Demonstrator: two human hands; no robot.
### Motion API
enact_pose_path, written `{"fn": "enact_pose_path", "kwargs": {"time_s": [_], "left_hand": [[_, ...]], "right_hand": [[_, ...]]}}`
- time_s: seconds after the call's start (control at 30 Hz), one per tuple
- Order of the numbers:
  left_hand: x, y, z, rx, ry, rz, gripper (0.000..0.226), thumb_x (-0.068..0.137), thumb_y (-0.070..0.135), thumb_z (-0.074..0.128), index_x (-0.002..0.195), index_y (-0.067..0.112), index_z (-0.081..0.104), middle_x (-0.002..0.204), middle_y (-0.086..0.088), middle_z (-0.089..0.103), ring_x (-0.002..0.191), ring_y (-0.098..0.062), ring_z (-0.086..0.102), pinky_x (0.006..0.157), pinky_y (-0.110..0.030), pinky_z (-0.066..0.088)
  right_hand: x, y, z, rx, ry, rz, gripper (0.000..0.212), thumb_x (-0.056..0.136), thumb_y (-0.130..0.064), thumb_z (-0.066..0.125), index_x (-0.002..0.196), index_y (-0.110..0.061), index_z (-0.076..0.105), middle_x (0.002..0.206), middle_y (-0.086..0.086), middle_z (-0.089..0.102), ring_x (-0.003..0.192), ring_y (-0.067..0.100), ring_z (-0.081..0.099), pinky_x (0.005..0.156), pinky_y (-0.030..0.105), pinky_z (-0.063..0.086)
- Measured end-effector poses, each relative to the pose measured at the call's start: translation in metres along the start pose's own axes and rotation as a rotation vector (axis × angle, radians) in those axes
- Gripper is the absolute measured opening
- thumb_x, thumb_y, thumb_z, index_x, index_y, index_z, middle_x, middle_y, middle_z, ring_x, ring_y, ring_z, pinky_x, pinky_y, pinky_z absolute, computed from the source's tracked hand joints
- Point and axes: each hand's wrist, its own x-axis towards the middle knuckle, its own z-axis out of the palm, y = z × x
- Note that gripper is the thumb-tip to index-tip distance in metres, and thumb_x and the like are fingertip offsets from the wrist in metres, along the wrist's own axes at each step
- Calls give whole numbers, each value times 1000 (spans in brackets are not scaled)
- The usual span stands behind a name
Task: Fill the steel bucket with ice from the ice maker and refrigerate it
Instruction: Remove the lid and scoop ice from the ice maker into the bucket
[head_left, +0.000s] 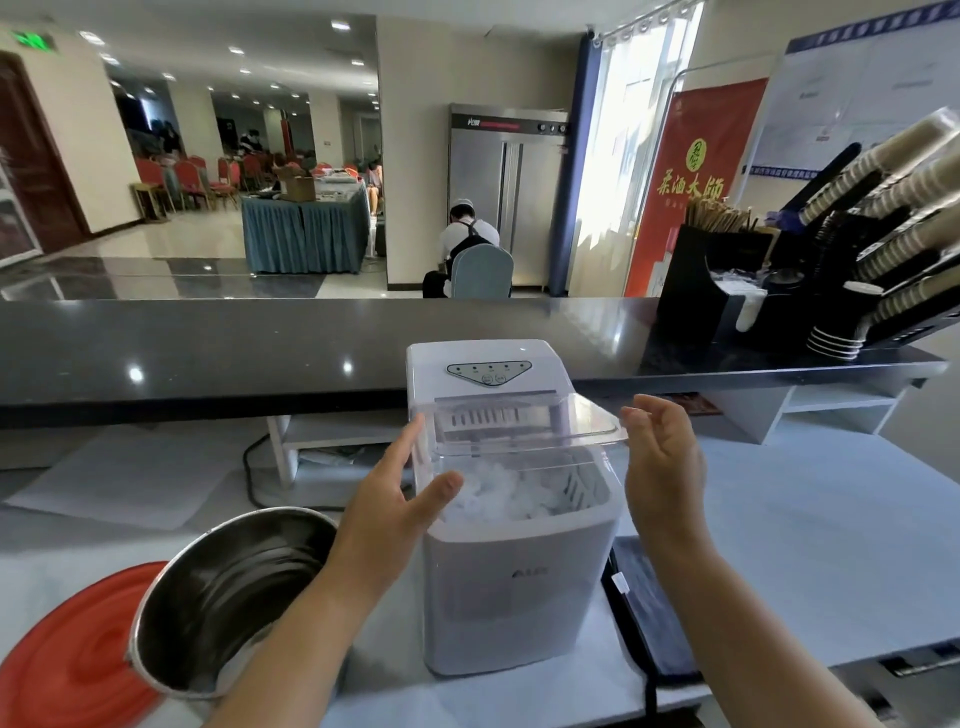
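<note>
Two spread hands flank the raised lid (524, 422) (ice (498, 493) below), left hand (395, 501) and right hand (661, 467) seemingly touching its edges.

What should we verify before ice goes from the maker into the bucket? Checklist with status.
1. Is the clear lid raised off the opening: ok.
2. Does the lid hold up unaided: cannot tell; the left hand and the right hand are both at its edges.
3. Is there ice in the ice maker: ok, a pile shows.
4. Is the steel bucket upright, mouth open, just left of the maker: ok.
5. Are both hands free of other things: ok.
6. Is a scoop within reach: not ok, none in view.
</note>
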Motion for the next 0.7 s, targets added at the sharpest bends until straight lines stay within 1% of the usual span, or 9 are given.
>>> {"fn": "enact_pose_path", "kwargs": {"time_s": [0.03,0.1,0.17,0.23,0.37,0.47,0.53,0.63,0.7], "left_hand": [[0,0,2,-19,19,2,99,60,80,51,146,36,25,110,50,41,99,34,41,74,6,34],[4,-1,6,-37,53,7,101,61,87,44,146,37,22,124,46,39,110,30,38,86,2,33],[9,-3,9,-41,83,7,99,65,88,40,147,35,22,145,27,34,128,15,33,105,-14,30],[16,-2,12,2,127,9,97,69,85,38,148,32,24,151,15,33,136,1,31,113,-29,27],[27,4,17,102,238,6,83,75,73,35,146,30,29,141,20,36,134,-9,36,110,-36,33],[40,6,22,217,287,13,66,88,52,41,148,29,26,132,20,33,129,-9,35,105,-32,34],[50,6,25,302,332,33,59,95,33,46,149,26,24,129,16,31,127,-4,28,101,-25,26],[66,8,27,313,359,19,61,95,24,48,150,24,20,132,12,33,128,-4,26,102,-23,23],[75,5,29,260,360,-19,61,95,22,47,150,23,20,138,5,37,130,-10,32,103,-27,29]], "right_hand": [[1,1,0,43,20,-2,18,96,-20,46,111,-22,56,91,-12,61,90,14,58,79,26,43],[3,-1,2,146,48,-16,16,97,-18,43,107,-24,55,90,-13,62,91,14,60,86,32,47],[9,-5,4,233,70,-37,16,99,-15,41,106,-21,53,90,-12,63,88,7,61,87,30,48],[19,-8,8,287,73,-41,17,100,-13,38,107,-19,52,93,-11,63,88,5,61,87,26,48],[35,-4,21,288,43,-46,18,100,-14,38,104,-23,53,100,-3,64,95,11,62,90,30,49],[45,0,29,207,-37,-71,19,98,-12,43,108,-24,54,95,-17,60,93,7,58,85,26,45],[52,2,34,168,-120,-63,30,94,-6,45,116,-24,54,95,-23,60,93,5,58,83,23,45],[63,3,39,96,-241,-44,43,89,2,45,110,-35,52,85,-27,62,82,-1,60,76,16,45],[70,8,42,59,-303,-40,42,88,2,46,111,-31,54,93,-26,64,87,-4,61,79,14,45]]}}
